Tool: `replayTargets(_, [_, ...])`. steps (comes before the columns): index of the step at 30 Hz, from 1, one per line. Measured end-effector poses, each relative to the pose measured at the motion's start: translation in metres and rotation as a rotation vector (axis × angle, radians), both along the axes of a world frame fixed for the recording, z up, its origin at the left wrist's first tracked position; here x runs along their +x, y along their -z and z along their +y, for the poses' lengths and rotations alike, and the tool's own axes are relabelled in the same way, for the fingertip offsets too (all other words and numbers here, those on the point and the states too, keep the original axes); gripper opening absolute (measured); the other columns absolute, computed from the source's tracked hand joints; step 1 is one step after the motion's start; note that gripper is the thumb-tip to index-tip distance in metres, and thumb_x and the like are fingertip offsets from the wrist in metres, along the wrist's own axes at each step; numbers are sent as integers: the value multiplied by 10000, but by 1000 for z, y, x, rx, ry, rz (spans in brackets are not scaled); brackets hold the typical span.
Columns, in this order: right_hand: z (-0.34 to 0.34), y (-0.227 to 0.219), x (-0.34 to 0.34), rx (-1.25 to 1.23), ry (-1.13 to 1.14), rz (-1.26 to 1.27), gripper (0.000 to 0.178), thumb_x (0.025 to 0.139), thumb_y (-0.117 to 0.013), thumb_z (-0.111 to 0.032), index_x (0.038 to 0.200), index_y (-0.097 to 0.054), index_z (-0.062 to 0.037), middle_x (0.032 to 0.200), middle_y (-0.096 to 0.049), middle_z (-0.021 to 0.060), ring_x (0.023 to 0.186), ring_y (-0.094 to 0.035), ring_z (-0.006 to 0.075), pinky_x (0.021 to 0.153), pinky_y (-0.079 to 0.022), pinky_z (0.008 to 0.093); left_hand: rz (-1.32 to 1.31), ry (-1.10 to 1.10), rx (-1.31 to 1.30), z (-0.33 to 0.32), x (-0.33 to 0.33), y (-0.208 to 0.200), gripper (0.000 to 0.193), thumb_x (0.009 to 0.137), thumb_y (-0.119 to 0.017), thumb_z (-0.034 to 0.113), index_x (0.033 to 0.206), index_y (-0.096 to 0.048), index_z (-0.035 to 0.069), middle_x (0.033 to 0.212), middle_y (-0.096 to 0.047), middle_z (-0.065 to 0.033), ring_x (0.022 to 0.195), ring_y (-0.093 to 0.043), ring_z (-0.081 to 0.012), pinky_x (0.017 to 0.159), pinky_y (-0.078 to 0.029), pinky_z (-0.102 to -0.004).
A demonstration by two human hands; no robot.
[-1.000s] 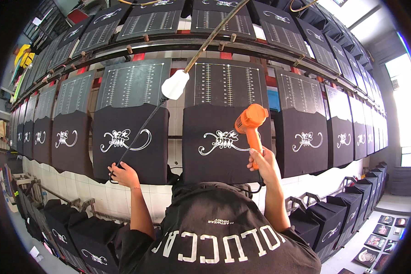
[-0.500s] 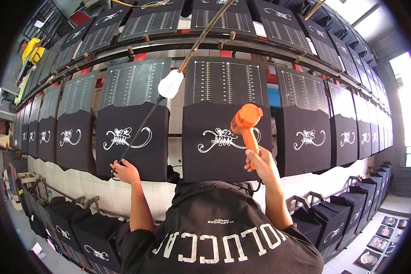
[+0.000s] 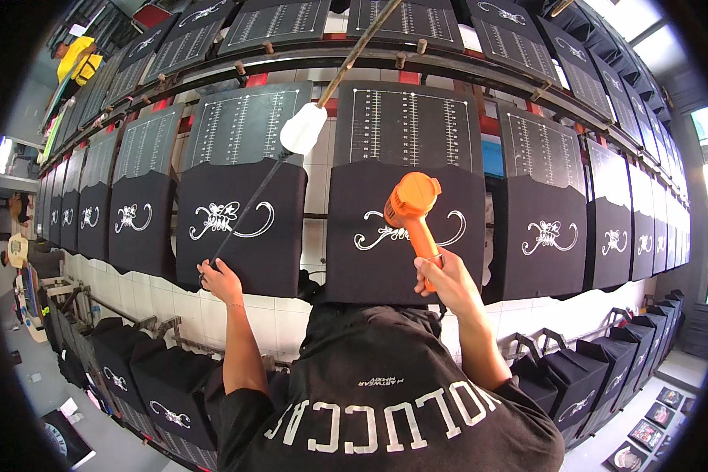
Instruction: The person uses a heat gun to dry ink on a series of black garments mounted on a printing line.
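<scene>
My right hand (image 3: 451, 279) is closed around the handle of an orange hair dryer (image 3: 414, 200). It hangs over a black T-shirt (image 3: 401, 275) stretched on a board, partly covering the shirt's white scroll print (image 3: 374, 236). To the left, my left hand (image 3: 223, 282) pinches a thin black cord (image 3: 253, 203) above the lower edge of another printed black T-shirt (image 3: 279, 259). This cord runs up to a white socket block (image 3: 303, 130) at the end of a brown stick (image 3: 354, 59).
Boards with white ruled scales (image 3: 409, 130) and printed black shirts stand in long rows to both sides. A metal rail with pegs (image 3: 330, 63) crosses beyond them. Behind me runs another row of shirt-covered boards (image 3: 169, 374). A person in yellow (image 3: 77, 59) is at the far left.
The hair dryer has shifted left over the print, uncovering more of its right curl. My left hand keeps its hold on the cord. The whole view has moved slightly.
</scene>
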State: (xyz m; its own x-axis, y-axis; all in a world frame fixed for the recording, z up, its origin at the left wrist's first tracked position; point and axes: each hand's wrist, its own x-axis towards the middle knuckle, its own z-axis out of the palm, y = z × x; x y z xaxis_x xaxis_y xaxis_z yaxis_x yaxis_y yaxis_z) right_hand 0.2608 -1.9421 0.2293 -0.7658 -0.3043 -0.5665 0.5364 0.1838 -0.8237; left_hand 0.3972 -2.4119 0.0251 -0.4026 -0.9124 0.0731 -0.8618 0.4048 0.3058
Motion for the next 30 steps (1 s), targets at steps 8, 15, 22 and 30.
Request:
replayTargets(8, [-39,3,-2,15,38,29,296,967,-620,-289,1018,-589,1,747,-589,8,620,-621,91,562,-503,229,83,-99,-22,-53,4,-3,447,1012,-475,358,1350,-475,66,1424,-486,-212,1284,-455,-440,983,-418,-581])
replayTargets(15, [-68,-1,2,84,74,15,230,981,-609,-237,1007,-587,-9,748,-600,18,593,-613,94,528,-502,230,-12,-135,-39,-62,-6,-2,456,1033,-425,359,1396,-436,84,1580,-328,-166,1379,-370,-418,1061,-346,-609])
replayTargets(22, [-77,-11,8,83,61,45,259,970,-630,-251,1019,-583,-1,745,-598,17,590,-615,92,529,-501,226,-43,-158,-80,-68,-1,10,495,1028,-419,406,1423,-436,108,1565,-365,-122,1389,-382,-394,1030,-380,-613])
replayTargets(30, [-72,-2,9,119,35,75,281,967,-637,-248,1048,-587,17,757,-594,18,608,-616,91,555,-500,227,-66,-138,-69,-63,-8,-1,469,1034,-411,375,1407,-440,92,1574,-357,-132,1391,-377,-395,1036,-385,-599])
